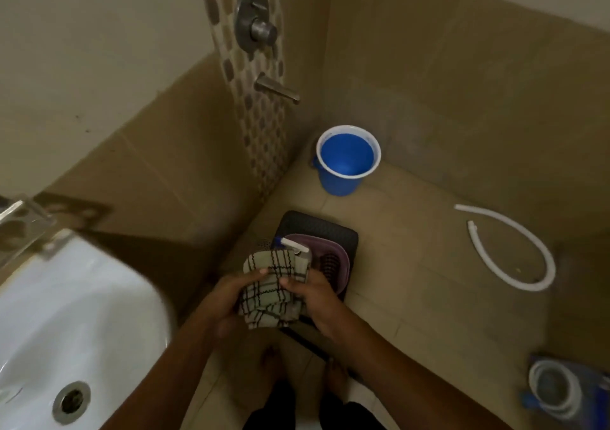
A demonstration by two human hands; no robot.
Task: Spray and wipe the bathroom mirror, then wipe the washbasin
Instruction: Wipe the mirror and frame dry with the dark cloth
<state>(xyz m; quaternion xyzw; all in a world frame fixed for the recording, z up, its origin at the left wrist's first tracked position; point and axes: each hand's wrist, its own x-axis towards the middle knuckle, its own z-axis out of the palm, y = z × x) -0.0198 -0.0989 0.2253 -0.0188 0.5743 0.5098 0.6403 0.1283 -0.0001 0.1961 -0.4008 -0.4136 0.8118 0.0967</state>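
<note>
A checked grey-green cloth (272, 289) is bunched between both hands at the centre bottom. My left hand (227, 301) grips its left side and my right hand (317, 301) grips its right side. A spray bottle with a white nozzle (295, 245) sticks up just behind the cloth; which hand carries it I cannot tell. The white washbasin (76, 317) with its metal drain (71, 401) fills the lower left. The mirror is out of view.
A dark stool (343, 234) bearing a purple basket (333, 258) stands under my hands. A blue bucket (346, 162) sits by the wall below a metal tap (275, 87). A white hose (515, 248) lies on the floor tiles at right. My bare feet (274, 363) are below.
</note>
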